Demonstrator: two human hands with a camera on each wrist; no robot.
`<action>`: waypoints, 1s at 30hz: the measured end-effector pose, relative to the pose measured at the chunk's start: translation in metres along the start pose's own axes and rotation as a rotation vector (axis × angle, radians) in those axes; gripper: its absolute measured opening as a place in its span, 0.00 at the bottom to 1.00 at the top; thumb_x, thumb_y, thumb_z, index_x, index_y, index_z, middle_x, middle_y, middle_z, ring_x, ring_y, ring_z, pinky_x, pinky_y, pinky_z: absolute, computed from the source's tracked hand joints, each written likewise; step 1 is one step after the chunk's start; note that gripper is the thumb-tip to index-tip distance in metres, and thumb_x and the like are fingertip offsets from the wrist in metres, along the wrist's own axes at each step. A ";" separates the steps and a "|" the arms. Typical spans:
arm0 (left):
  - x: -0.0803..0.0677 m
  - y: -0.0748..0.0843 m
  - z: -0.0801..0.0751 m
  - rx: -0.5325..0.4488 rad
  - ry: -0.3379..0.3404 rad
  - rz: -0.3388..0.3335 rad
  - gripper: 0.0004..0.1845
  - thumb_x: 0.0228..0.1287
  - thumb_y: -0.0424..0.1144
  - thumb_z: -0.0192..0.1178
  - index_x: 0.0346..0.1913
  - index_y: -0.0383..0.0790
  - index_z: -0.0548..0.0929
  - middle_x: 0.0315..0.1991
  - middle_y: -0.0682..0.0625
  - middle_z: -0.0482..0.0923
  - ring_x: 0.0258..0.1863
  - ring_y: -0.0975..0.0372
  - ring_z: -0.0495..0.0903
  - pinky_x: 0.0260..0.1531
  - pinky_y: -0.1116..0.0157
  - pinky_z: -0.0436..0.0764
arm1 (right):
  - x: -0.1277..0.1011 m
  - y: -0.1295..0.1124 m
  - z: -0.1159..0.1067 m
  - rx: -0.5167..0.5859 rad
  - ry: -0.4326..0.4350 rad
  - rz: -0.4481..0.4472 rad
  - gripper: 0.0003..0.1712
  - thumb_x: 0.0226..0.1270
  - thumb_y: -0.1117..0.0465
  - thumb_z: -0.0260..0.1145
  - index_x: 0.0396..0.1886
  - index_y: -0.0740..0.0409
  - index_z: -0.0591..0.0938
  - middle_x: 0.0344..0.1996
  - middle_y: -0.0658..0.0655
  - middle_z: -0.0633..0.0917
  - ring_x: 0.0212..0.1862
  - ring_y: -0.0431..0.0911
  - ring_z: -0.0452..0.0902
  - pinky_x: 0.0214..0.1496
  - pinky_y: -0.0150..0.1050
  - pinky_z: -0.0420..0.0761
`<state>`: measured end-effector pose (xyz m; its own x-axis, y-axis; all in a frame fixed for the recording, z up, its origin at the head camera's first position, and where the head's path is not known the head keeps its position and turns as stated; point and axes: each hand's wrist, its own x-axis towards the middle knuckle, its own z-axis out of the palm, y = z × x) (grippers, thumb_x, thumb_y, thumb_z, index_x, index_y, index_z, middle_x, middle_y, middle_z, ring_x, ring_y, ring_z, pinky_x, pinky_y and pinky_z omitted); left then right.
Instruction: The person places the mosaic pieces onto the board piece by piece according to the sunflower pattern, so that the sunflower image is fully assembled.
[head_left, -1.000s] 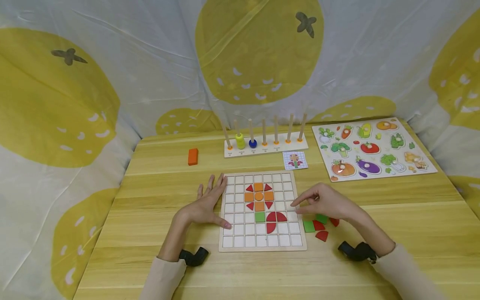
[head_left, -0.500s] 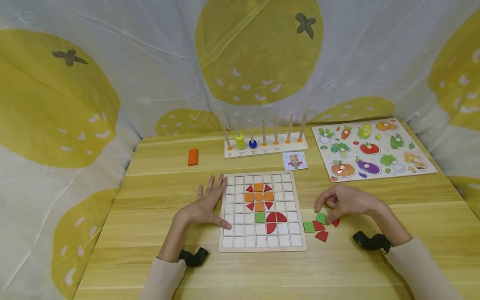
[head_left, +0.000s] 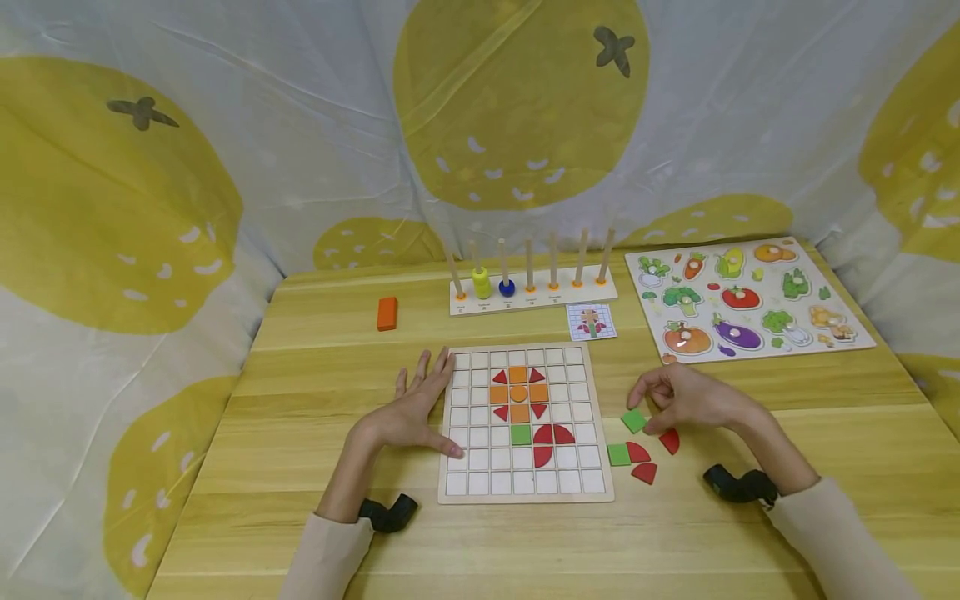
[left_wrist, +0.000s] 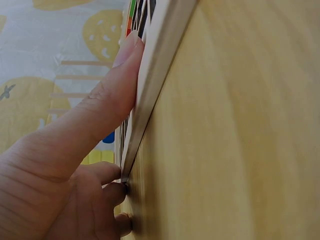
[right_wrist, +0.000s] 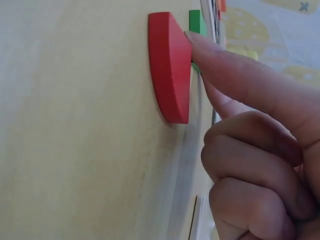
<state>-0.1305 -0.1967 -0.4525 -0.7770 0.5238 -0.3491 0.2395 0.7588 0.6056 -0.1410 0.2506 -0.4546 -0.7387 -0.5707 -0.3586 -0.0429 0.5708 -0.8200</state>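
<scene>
In the head view a square wooden grid board (head_left: 600, 492) lies on the table, with orange, red and green pieces set in its cells. My left hand (head_left: 408, 417) is spread along the board's left edge. Its thumb rests on the rim and the other fingers touch the side, as the left wrist view shows. To the right of the board my right hand (head_left: 686, 398) pinches a green square tile (head_left: 634, 421) between thumb and index finger. A red quarter-circle piece (right_wrist: 170, 70) lies close by the thumb in the right wrist view. The remaining right fingers are curled in.
Beside the board lie another green square (head_left: 618, 454) and red quarter-circles (head_left: 643, 472). Behind it are a pattern card (head_left: 591, 322), a peg stand (head_left: 532, 292) with yellow and blue beads, and an orange block (head_left: 386, 313). A vegetable puzzle board (head_left: 750, 300) sits at back right.
My right hand has moved right from the board's edge to the loose pieces. The green tile has shifted up and left, apart from the red pieces. My left hand stays put.
</scene>
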 end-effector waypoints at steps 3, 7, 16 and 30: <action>0.000 0.000 0.000 0.001 -0.001 -0.001 0.78 0.46 0.55 0.83 0.84 0.39 0.31 0.85 0.45 0.20 0.82 0.44 0.15 0.75 0.34 0.20 | 0.001 0.000 0.000 -0.009 0.007 0.003 0.18 0.53 0.65 0.81 0.44 0.62 0.86 0.17 0.47 0.66 0.20 0.36 0.60 0.23 0.30 0.60; 0.000 0.000 0.000 0.004 -0.001 -0.003 0.78 0.46 0.55 0.83 0.84 0.40 0.30 0.85 0.45 0.20 0.82 0.44 0.15 0.75 0.34 0.20 | 0.002 -0.001 0.001 -0.024 0.028 -0.002 0.17 0.56 0.64 0.80 0.44 0.62 0.85 0.17 0.47 0.67 0.19 0.36 0.60 0.22 0.30 0.62; 0.000 -0.001 0.001 -0.002 -0.001 -0.001 0.78 0.47 0.55 0.83 0.84 0.40 0.31 0.85 0.45 0.20 0.82 0.44 0.15 0.75 0.34 0.19 | 0.007 -0.033 0.025 -0.030 0.179 -0.024 0.15 0.57 0.60 0.81 0.43 0.58 0.89 0.17 0.46 0.62 0.23 0.37 0.56 0.28 0.33 0.62; 0.001 -0.002 0.000 0.002 0.002 0.001 0.78 0.46 0.55 0.83 0.84 0.39 0.31 0.85 0.45 0.20 0.82 0.45 0.15 0.75 0.34 0.20 | 0.042 -0.088 0.119 -0.061 0.194 -0.079 0.15 0.50 0.61 0.85 0.33 0.55 0.87 0.14 0.45 0.66 0.20 0.37 0.60 0.25 0.29 0.57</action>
<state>-0.1315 -0.1973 -0.4540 -0.7780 0.5237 -0.3470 0.2414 0.7591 0.6045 -0.0883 0.1068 -0.4506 -0.8466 -0.4944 -0.1972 -0.1419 0.5668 -0.8116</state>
